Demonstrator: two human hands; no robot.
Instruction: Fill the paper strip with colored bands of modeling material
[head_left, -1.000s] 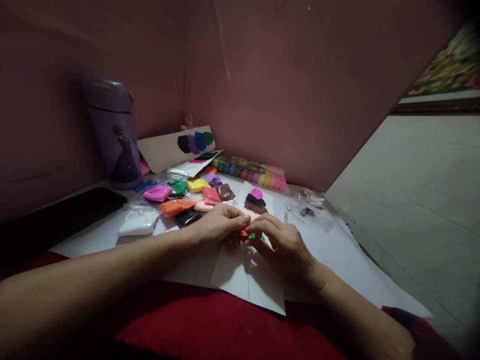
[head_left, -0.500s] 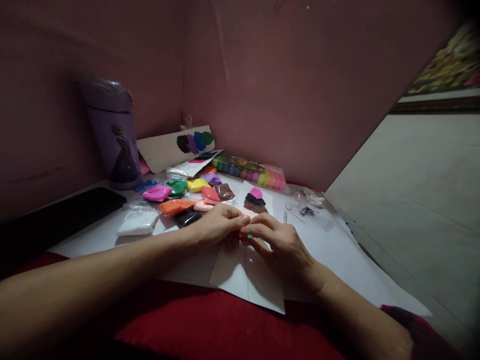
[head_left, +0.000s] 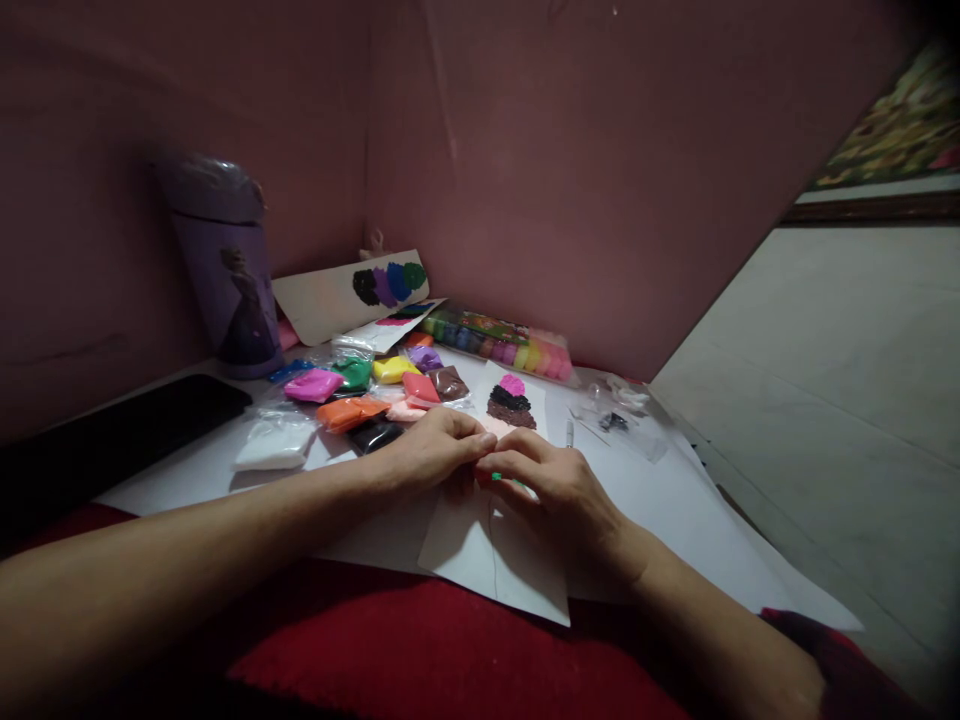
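Note:
My left hand (head_left: 442, 445) and my right hand (head_left: 544, 475) meet over a strip of white paper (head_left: 499, 560), thumbs and fingertips drawn close together. Both look pinched on something small that the fingers hide. Bits of red and green (head_left: 496, 477) show beneath my right fingers. Just beyond the fingertips, the paper carries patches of pink, black and brown clay (head_left: 511, 402), with a pale peach patch (head_left: 501, 430) partly covered by my hands. Small plastic bags of coloured clay (head_left: 352, 413) lie beside my left hand.
A purple tumbler (head_left: 229, 280) stands at the back left, near a black phone-like object (head_left: 150, 425). Painted-looking cards (head_left: 322, 300) and a clear pack of coloured clay (head_left: 495, 340) rest along the wall. Crumpled plastic (head_left: 637, 430) and a thin white stick (head_left: 570, 433) lie on the right.
My right fingers have shifted very slightly to the left. Both hands stay together over the same spot of the paper, and the other things have not moved.

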